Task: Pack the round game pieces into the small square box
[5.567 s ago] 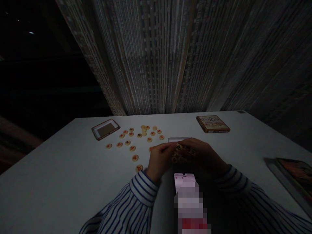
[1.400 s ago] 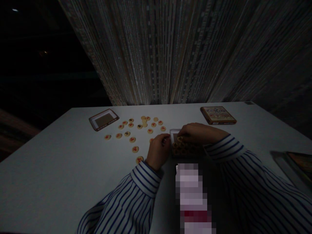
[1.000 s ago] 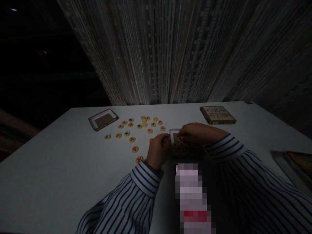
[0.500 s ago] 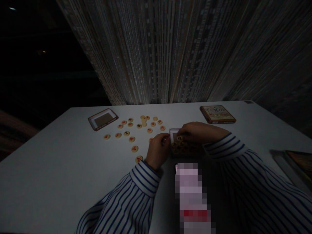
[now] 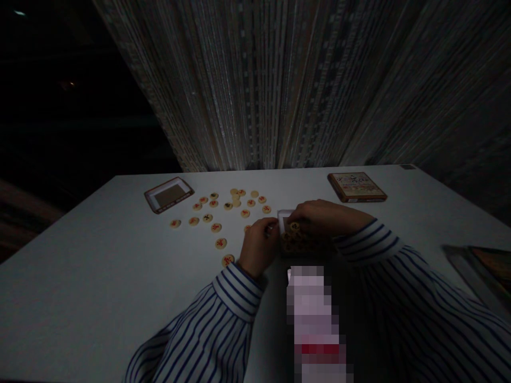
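Observation:
A small open box (image 5: 282, 214) with pale inner walls stands in front of me, with several round Chinese chess pieces (image 5: 288, 246) lying in its near part. My left hand (image 5: 260, 246) is closed at the box's left wall, thumb and fingers pinched on its edge. Over the box, my right hand (image 5: 325, 217) reaches in from the right with fingers bent down at a chess piece (image 5: 294, 226); its fingertips are partly hidden in the dim light. More chess pieces with red or black characters are scattered left of the box, among them a red-marked piece (image 5: 221, 243).
An open box lid or tray (image 5: 165, 198) lies at the back left of the white table (image 5: 99, 276). A closed printed box (image 5: 356, 186) sits at the back right. Near the front stands a pixelated bright screen (image 5: 313, 314); a dark flat object (image 5: 493, 268) lies at the right edge.
My right hand has shifted slightly left inside the box, and the piece at its fingertips has moved a little with it. My left hand stays at the box's edge.

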`<state>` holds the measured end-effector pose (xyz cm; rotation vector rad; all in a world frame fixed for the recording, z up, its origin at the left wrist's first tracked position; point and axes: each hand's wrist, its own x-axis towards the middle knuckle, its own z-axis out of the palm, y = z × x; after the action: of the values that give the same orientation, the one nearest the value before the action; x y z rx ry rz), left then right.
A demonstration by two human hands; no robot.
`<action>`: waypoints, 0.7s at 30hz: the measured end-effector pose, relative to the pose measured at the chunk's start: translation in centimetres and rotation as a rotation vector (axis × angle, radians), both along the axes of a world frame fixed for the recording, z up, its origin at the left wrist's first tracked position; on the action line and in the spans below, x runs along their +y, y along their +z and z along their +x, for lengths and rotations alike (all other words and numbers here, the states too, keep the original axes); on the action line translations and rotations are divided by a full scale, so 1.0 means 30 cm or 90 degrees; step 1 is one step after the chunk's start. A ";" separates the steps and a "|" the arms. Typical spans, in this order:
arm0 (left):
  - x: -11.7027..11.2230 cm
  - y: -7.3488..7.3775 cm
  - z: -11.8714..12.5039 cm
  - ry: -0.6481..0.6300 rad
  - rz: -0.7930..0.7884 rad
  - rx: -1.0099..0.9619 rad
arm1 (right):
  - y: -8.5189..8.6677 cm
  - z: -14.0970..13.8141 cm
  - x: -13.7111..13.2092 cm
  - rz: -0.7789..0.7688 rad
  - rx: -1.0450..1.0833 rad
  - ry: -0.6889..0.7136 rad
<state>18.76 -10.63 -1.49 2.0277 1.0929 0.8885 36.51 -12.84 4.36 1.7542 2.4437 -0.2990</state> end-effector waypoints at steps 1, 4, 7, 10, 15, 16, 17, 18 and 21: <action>0.000 0.001 0.000 0.000 -0.001 0.000 | -0.002 -0.001 0.000 -0.001 -0.001 0.003; -0.001 0.001 0.001 0.005 0.001 0.002 | -0.007 -0.001 0.001 -0.001 -0.007 0.006; 0.000 -0.002 0.001 0.006 0.005 0.002 | -0.010 -0.001 0.003 -0.005 -0.011 0.012; 0.003 -0.006 0.000 0.001 0.007 0.000 | -0.012 0.001 0.005 -0.002 -0.010 0.011; 0.004 -0.008 0.001 0.005 0.007 0.000 | -0.014 0.002 0.006 -0.002 -0.021 0.014; 0.004 -0.008 0.001 0.006 0.005 -0.001 | -0.013 0.001 0.006 -0.002 -0.022 0.012; 0.003 -0.008 0.001 0.005 0.004 -0.002 | -0.011 0.000 0.005 -0.002 -0.023 0.011; 0.003 -0.007 0.001 0.004 0.003 -0.003 | -0.010 -0.001 0.004 -0.003 -0.023 0.012; 0.002 -0.007 0.001 -0.002 0.002 -0.005 | -0.007 -0.003 0.002 -0.002 -0.021 0.011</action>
<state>18.77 -10.58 -1.69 2.0259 1.0845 0.8964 36.42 -12.78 4.14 1.7209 2.4334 -0.2689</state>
